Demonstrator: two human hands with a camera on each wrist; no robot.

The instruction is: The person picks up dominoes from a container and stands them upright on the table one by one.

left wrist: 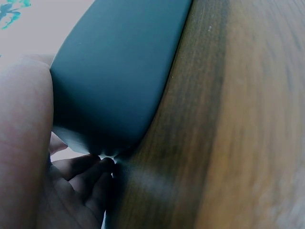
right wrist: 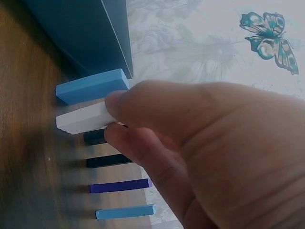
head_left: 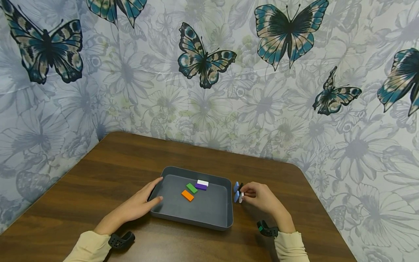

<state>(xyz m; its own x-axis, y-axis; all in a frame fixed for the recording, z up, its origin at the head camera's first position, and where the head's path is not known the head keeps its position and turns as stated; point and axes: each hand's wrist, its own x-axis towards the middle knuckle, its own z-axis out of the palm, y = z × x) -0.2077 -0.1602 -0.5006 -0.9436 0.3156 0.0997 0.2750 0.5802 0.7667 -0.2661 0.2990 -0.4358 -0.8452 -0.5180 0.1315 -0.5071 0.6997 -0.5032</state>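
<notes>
A grey rectangular tray sits on the table, and my left hand holds its left side. The left thumb reaches over the rim, while the other fingers lie along the outer wall. Beyond the tray's right side, my right hand pinches a small white block between thumb and index finger. That block stands on end next to a blue block. Past it in the right wrist view is a row of upright blocks: black ones, a purple one and a light blue one.
Inside the tray lie an orange block, a green block, a purple block and a white block. The brown wooden table ends at a wall covering printed with butterflies and flowers.
</notes>
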